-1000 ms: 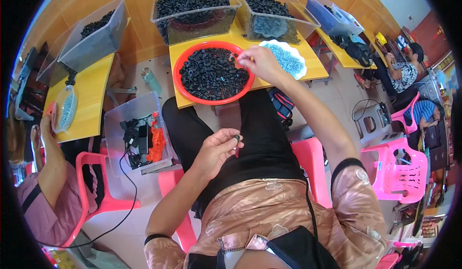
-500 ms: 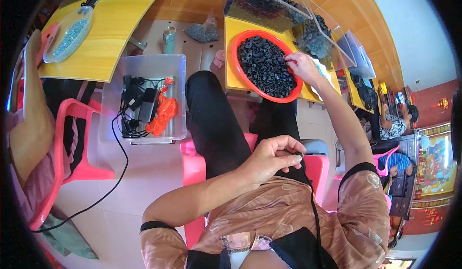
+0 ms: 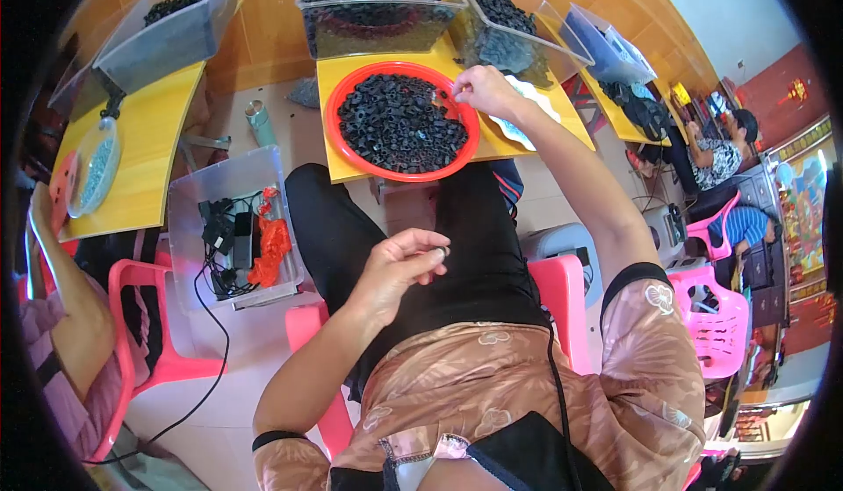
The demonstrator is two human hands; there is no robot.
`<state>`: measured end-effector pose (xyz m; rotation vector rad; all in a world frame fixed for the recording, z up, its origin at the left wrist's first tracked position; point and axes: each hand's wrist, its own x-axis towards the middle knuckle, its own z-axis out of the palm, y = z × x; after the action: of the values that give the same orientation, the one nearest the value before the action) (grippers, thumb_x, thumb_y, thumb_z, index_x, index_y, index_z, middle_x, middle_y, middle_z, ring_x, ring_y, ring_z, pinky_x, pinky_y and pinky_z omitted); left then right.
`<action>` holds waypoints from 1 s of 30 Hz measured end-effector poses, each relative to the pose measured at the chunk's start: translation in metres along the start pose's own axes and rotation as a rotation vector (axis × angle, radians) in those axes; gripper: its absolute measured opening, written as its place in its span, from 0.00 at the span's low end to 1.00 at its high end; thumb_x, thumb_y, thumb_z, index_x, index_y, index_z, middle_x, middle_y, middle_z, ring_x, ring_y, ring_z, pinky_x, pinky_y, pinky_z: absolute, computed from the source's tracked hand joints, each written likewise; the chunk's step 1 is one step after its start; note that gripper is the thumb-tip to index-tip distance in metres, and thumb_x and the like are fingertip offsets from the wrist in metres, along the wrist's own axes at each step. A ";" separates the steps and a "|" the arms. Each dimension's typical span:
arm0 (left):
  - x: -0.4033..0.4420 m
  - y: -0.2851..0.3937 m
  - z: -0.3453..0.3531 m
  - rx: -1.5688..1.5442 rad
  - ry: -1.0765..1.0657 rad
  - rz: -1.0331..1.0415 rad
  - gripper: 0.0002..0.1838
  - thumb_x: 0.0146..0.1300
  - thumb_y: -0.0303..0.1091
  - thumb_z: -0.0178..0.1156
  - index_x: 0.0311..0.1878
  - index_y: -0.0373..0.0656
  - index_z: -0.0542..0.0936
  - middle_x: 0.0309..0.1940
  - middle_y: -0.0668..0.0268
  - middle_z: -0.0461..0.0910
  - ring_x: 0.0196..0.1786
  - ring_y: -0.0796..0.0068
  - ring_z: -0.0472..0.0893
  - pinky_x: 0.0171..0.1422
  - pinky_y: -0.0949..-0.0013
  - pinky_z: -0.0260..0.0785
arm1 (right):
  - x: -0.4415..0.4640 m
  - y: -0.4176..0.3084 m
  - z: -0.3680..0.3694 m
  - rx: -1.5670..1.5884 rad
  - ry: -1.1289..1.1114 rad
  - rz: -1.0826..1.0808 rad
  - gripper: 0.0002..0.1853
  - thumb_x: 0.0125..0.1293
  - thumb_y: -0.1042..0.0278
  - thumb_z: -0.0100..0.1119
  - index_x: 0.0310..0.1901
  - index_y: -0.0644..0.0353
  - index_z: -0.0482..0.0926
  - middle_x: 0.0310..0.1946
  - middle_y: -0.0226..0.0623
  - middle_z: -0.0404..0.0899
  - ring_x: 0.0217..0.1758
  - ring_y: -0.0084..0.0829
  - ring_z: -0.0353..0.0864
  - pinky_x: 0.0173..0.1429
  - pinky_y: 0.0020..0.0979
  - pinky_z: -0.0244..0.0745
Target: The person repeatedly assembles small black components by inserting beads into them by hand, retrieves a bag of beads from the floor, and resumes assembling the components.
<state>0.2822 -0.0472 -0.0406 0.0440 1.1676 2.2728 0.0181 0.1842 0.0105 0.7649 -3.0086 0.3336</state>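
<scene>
My left hand point(image 3: 399, 267) is over my lap, thumb and fingers pinched on a small black part point(image 3: 445, 251). At the right rim of the red basin point(image 3: 335, 131), my right hand point(image 3: 481, 90) has its fingertips together; whatever is between them is too small to make out. Many small black parts point(image 3: 399, 126) fill the basin, which stands on the yellow table point(image 3: 347, 168). Partly covered by my right forearm, a white scalloped tray point(image 3: 529, 91) with pale blue pieces lies right of the basin.
Clear bins point(image 3: 378, 30) of black parts stand behind the basin. On the floor at left is a clear box point(image 3: 189, 227) with cables and an orange bag. A co-worker's arm point(image 3: 75, 315) is at far left. Pink chairs point(image 3: 716, 324) and other people are at right.
The camera view has swung and shifted back. My right hand stays at the basin's right side, and my left hand still holds a small black part over my lap.
</scene>
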 end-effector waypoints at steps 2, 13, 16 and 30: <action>0.003 0.000 -0.002 0.003 0.060 -0.005 0.10 0.62 0.27 0.60 0.46 0.41 0.79 0.36 0.71 0.80 0.34 0.85 0.76 0.37 0.81 0.66 | -0.002 0.000 0.002 -0.009 -0.052 -0.027 0.09 0.52 0.68 0.63 0.36 0.57 0.85 0.35 0.44 0.83 0.41 0.42 0.83 0.50 0.38 0.75; 0.013 -0.007 -0.014 -0.048 0.192 0.117 0.15 0.62 0.24 0.59 0.53 0.38 0.76 0.40 0.65 0.79 0.38 0.80 0.78 0.44 0.80 0.71 | -0.004 -0.015 0.023 -0.015 -0.024 0.021 0.10 0.51 0.68 0.65 0.37 0.54 0.85 0.43 0.38 0.83 0.49 0.40 0.80 0.54 0.38 0.74; 0.014 -0.009 -0.016 -0.071 0.206 0.128 0.15 0.62 0.24 0.59 0.53 0.38 0.76 0.41 0.64 0.79 0.39 0.80 0.78 0.45 0.80 0.71 | -0.006 -0.017 0.026 0.018 0.024 0.078 0.08 0.49 0.69 0.65 0.34 0.56 0.85 0.38 0.42 0.83 0.45 0.42 0.81 0.51 0.39 0.75; 0.010 -0.007 -0.014 0.014 0.216 0.185 0.13 0.61 0.25 0.60 0.50 0.38 0.78 0.41 0.67 0.80 0.40 0.80 0.78 0.44 0.79 0.70 | -0.142 -0.103 -0.004 1.070 -0.097 -0.035 0.05 0.60 0.74 0.63 0.38 0.62 0.81 0.30 0.26 0.81 0.32 0.13 0.76 0.36 0.19 0.72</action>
<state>0.2730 -0.0490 -0.0571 -0.0949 1.3379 2.4801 0.1919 0.1631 0.0253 0.8290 -2.6985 2.0034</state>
